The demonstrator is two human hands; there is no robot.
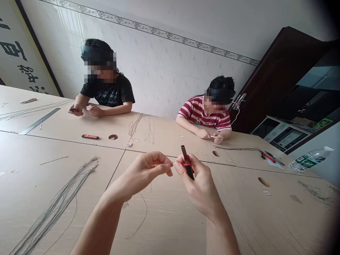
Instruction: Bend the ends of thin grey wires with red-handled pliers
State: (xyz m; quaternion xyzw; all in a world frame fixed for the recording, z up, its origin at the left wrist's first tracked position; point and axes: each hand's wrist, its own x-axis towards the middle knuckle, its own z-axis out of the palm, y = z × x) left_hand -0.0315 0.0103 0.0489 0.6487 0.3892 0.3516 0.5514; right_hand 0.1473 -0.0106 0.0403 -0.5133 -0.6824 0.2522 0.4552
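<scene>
Head view: thin cord (173, 162) sits between left hand (145, 171) and right hand (198, 180), axis roughly crosswise. Left fingers pinched narrow on it; right fingers hold red-black tool (187, 163), just right of cord, long axis leaning up-left. Both hands equally near.

Pale wood-toned bench (164, 223), divided by straight dark seams and pierced by round holes. Near left, a long bundle of thin grey cords (67, 189) with metallic ends; far left, a flat grey metal strip (39, 121); beyond centre-left, a red-and-black oblong object (90, 137); right, a clear plastic bottle (309, 160), green-labelled.
</scene>
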